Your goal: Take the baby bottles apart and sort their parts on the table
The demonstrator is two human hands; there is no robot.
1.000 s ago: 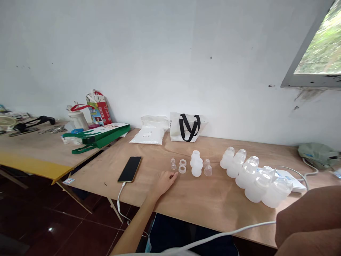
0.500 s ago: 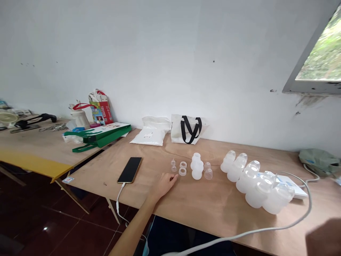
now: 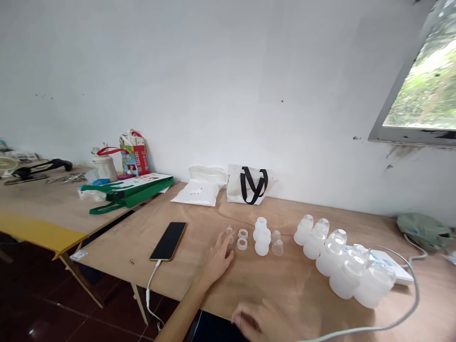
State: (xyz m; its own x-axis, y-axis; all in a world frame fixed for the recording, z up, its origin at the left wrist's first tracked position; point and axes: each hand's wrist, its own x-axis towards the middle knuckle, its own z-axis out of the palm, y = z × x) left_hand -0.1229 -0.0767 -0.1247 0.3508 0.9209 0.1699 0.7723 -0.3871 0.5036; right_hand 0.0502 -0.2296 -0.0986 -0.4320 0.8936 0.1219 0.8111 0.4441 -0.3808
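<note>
My left hand (image 3: 216, 262) is over the table with its fingers stretched forward and thumb apart. Its fingertips reach the small clear bottle nipples (image 3: 229, 229) and partly cover them; whether they touch cannot be told. Just right of these lie two whitish collar rings (image 3: 242, 243), then several frosted white bottle bodies (image 3: 261, 248) standing close together. Beside those are two clear domed caps (image 3: 277, 247). My right hand (image 3: 261, 323) is low at the table's front edge, smeared by motion, its fingers partly curled; nothing can be made out in it.
Several capped baby bottles (image 3: 372, 287) stand at the right, before a white flat device (image 3: 395, 268) and a grey cable (image 3: 415, 299). A phone (image 3: 168, 241) lies charging at left. Behind are a white plastic package (image 3: 195, 192), a black-handled bag (image 3: 235, 187) and a green bag (image 3: 131, 192).
My left hand has reached forward to the nipples, its fingers extending. My right hand has swung in from the far right to the front middle. The view has tilted up slightly.
</note>
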